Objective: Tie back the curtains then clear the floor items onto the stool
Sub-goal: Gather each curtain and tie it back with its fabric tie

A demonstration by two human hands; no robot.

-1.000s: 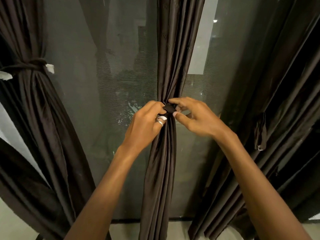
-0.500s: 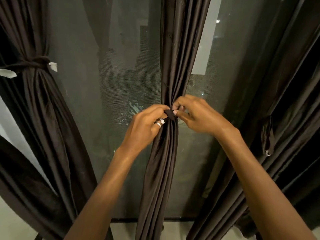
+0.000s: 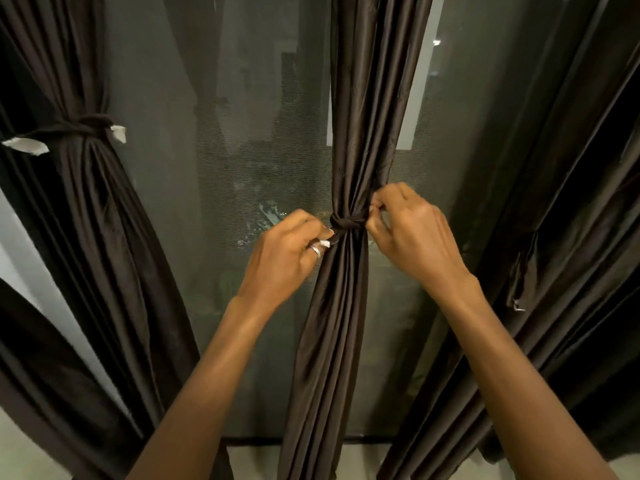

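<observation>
A dark brown middle curtain (image 3: 360,98) hangs gathered in front of the window. A dark tie-back strip (image 3: 346,222) is wrapped round it and knotted at its waist. My left hand (image 3: 284,258) pinches the strip's left end, whose white tip shows by my ringed finger. My right hand (image 3: 412,237) pinches the strip's right end beside the knot. The left curtain (image 3: 93,209) is bound by its own knotted tie-back (image 3: 83,128) with white ends. The right curtain (image 3: 554,220) hangs loose. No floor items or stool are in view.
A meshed window pane (image 3: 221,168) fills the space behind the curtains. A loose tie-back strip (image 3: 519,271) dangles on the right curtain. Pale floor (image 3: 367,459) shows at the bottom edge.
My hands have drawn apart, left hand down-left and right hand rightward, pulling the strip ends. The knot now shows tight around the middle curtain.
</observation>
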